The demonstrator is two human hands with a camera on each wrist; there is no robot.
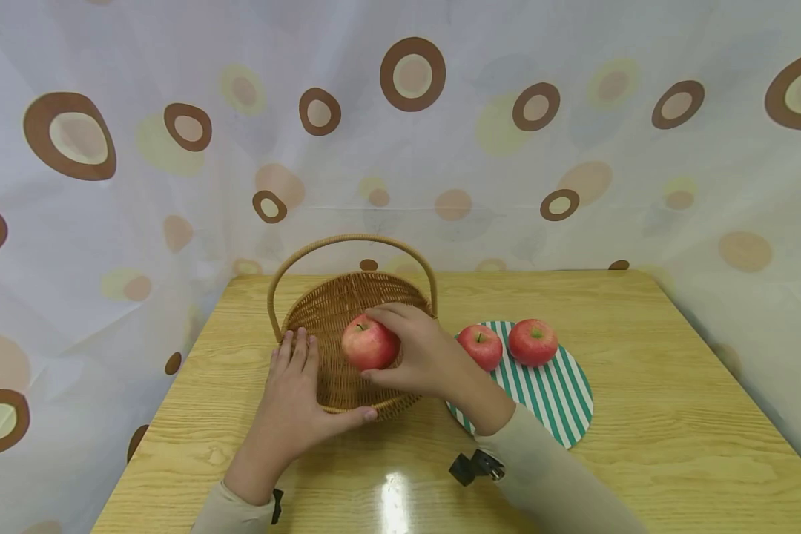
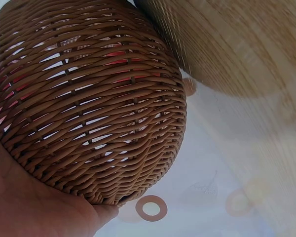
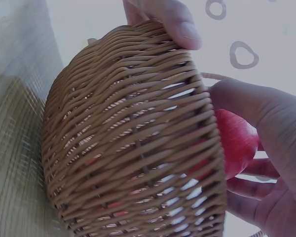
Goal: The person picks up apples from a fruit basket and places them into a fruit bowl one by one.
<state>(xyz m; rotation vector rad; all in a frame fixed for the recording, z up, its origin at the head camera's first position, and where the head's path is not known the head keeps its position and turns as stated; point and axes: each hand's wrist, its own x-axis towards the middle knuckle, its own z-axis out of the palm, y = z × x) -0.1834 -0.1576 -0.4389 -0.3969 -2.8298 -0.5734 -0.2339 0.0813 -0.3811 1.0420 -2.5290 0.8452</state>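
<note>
A red apple [image 1: 368,343] is gripped between the thumb and fingers of my right hand [image 1: 417,352], over the opening of a brown wicker basket [image 1: 339,302]. My left hand [image 1: 297,408] rests on the basket's near left rim, its fingers fairly straight and spread and its thumb along the front rim. In the right wrist view, the apple [image 3: 235,143] shows beside the rim, partly behind the weave. Red shows through gaps in the basket wall [image 2: 103,98] in the left wrist view. The front wall and my hand hide part of the basket's inside.
Two more apples, one nearer [image 1: 482,347] and one farther right [image 1: 532,343], lie on a green-and-white striped round mat [image 1: 561,404] to the basket's right. The basket's arched handle [image 1: 354,237] stands up. A patterned curtain [image 1: 480,170] hangs behind the wooden table [image 1: 667,415].
</note>
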